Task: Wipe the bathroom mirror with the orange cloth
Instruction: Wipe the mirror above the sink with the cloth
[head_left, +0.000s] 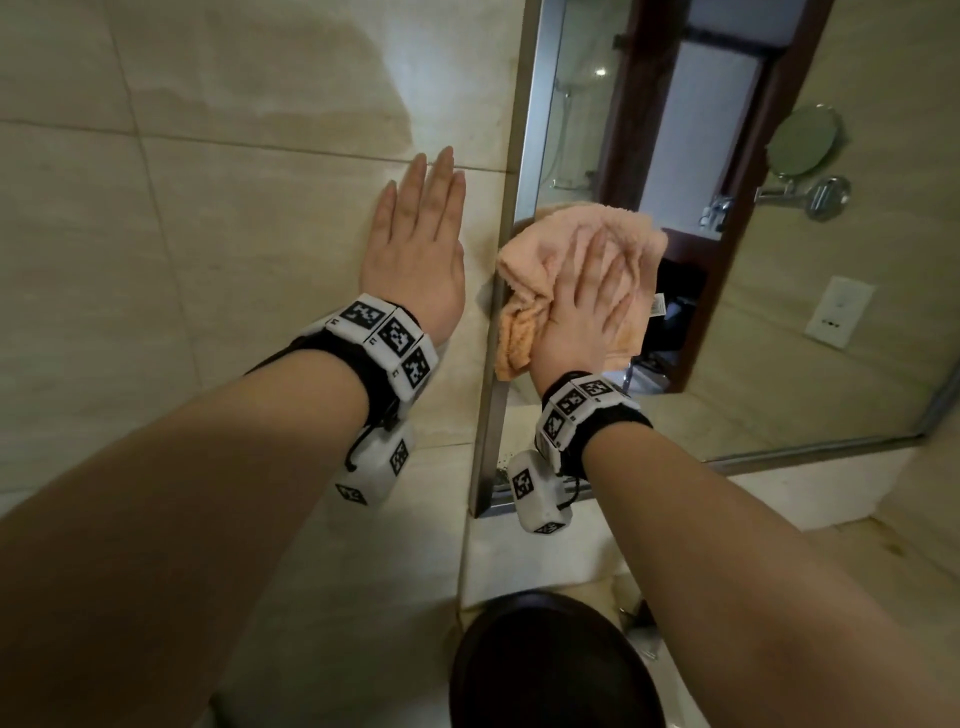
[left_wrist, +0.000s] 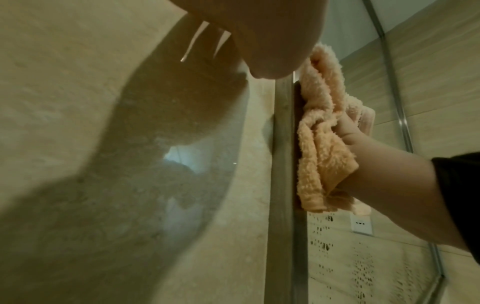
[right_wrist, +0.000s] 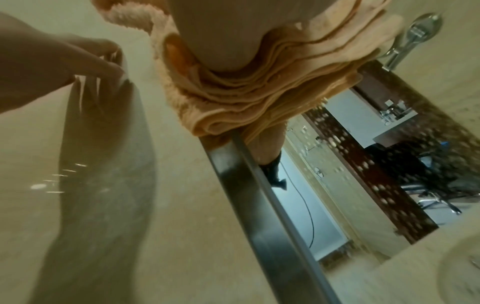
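The orange cloth (head_left: 540, 260) is bunched and pressed flat against the mirror (head_left: 779, 338) near its left metal frame (head_left: 496, 364). My right hand (head_left: 587, 306) lies on the cloth with fingers spread and straight. In the left wrist view the cloth (left_wrist: 322, 144) overlaps the frame edge, with the right hand (left_wrist: 363, 156) behind it. In the right wrist view its folded layers (right_wrist: 259, 98) bulge under my palm. My left hand (head_left: 421, 234) rests flat on the beige tiled wall (head_left: 208, 234), fingers straight and together, just left of the frame. Water droplets (left_wrist: 337, 246) speckle the glass below the cloth.
A round shaving mirror on a chrome arm (head_left: 810, 161) and a white wall socket (head_left: 839, 312) show as reflections in the mirror. A dark round object (head_left: 550, 670) sits low in the head view. A pale countertop (head_left: 831, 499) runs under the mirror.
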